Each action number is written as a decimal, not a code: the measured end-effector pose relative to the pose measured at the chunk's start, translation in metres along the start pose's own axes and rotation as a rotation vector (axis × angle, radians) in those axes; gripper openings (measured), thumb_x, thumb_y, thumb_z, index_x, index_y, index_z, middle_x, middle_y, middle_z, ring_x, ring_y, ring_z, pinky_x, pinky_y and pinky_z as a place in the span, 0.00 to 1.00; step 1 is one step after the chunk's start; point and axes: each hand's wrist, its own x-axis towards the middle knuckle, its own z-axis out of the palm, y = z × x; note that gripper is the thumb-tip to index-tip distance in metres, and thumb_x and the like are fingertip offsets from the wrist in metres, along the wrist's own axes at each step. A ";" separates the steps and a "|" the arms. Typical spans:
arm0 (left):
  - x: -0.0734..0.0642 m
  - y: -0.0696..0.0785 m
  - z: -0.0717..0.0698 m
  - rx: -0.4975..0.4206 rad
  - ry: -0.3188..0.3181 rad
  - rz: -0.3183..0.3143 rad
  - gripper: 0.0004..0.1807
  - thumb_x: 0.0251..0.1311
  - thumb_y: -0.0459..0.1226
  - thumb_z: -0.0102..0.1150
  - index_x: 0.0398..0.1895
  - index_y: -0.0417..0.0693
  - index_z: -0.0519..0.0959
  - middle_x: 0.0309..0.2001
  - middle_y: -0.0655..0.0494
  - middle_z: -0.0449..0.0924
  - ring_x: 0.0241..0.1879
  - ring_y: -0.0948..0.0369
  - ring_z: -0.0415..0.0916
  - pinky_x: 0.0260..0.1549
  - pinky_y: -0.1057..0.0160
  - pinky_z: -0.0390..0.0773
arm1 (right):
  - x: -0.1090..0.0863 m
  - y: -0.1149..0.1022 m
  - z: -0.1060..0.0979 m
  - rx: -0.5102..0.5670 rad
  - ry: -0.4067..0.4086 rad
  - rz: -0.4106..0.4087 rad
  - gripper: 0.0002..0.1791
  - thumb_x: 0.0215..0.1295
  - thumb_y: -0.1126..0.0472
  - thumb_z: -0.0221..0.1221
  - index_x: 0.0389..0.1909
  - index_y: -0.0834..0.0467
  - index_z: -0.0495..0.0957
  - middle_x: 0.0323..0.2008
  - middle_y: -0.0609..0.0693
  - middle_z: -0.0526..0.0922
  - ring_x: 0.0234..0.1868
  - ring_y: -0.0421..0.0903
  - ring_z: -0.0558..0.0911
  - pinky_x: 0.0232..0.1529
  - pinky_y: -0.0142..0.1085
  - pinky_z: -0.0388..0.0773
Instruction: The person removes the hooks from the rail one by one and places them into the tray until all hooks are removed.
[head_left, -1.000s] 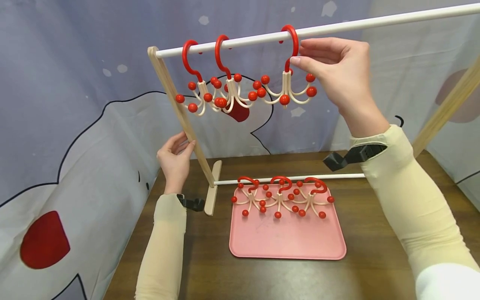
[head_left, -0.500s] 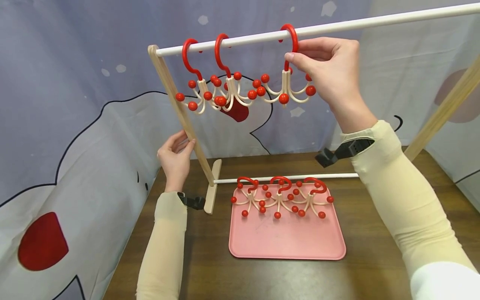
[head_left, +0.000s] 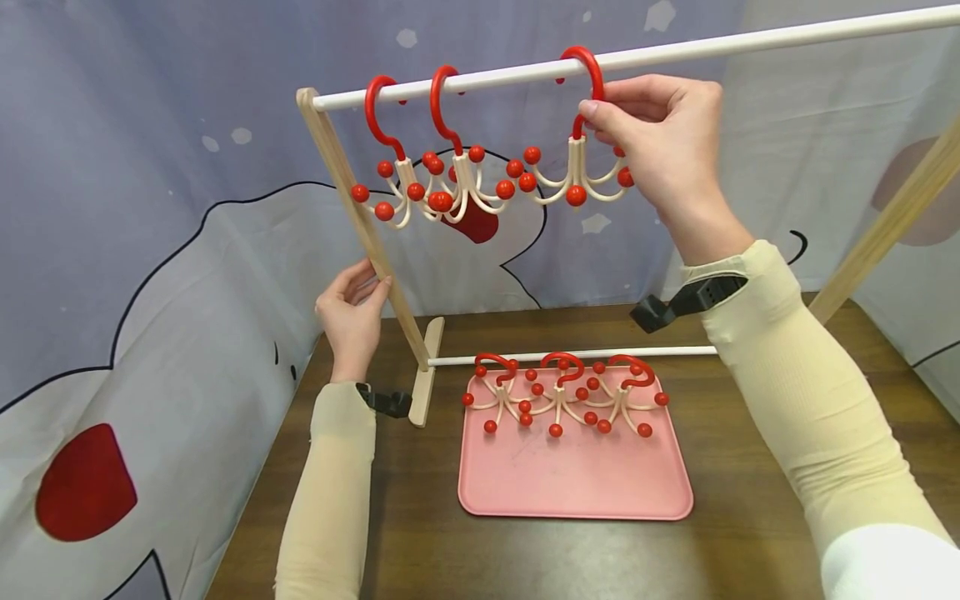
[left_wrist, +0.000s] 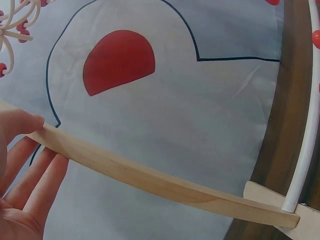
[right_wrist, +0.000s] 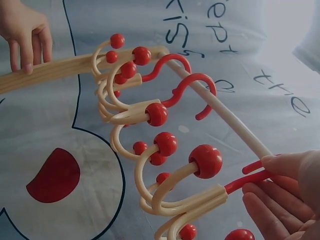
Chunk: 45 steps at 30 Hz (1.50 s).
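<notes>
My right hand pinches the red hook of a multi-arm hanger, whose cream arms end in red balls. That hook loops over the white rail. Left of it on the same rail hang two more such hangers, the middle hanger and the end hanger, their arms overlapping in the head view. My left hand holds the rack's wooden upright at mid-height, thumb on one face and fingers behind, as the left wrist view also shows.
A pink tray lies on the brown wooden table, bearing three more hangers along its far side. Behind the tray runs a lower white bar. A second wooden upright stands at the right. A patterned curtain surrounds the table.
My right hand has moved slightly left onto the hook and now pinches it more fully; the held hanger has turned and shifted a little. My left hand stays on the upright.
</notes>
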 end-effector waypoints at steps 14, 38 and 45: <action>0.000 -0.001 -0.001 0.008 -0.001 -0.006 0.18 0.58 0.21 0.69 0.52 0.28 0.82 0.48 0.36 0.85 0.46 0.43 0.84 0.48 0.61 0.86 | 0.003 -0.004 -0.004 0.036 0.011 -0.052 0.12 0.56 0.61 0.77 0.41 0.59 0.91 0.33 0.50 0.89 0.33 0.47 0.84 0.34 0.32 0.80; 0.000 0.002 0.001 0.007 -0.002 -0.044 0.18 0.58 0.22 0.69 0.53 0.29 0.83 0.49 0.36 0.84 0.47 0.44 0.85 0.47 0.64 0.85 | -0.012 -0.014 -0.035 0.235 0.055 -0.156 0.16 0.52 0.68 0.78 0.41 0.68 0.88 0.34 0.57 0.88 0.34 0.50 0.85 0.39 0.31 0.84; -0.002 0.001 0.000 0.000 0.015 -0.044 0.18 0.58 0.22 0.69 0.53 0.28 0.83 0.49 0.36 0.84 0.46 0.46 0.85 0.47 0.64 0.86 | -0.019 -0.014 -0.041 0.235 0.066 -0.145 0.16 0.50 0.68 0.78 0.41 0.69 0.88 0.34 0.58 0.88 0.35 0.50 0.87 0.41 0.30 0.85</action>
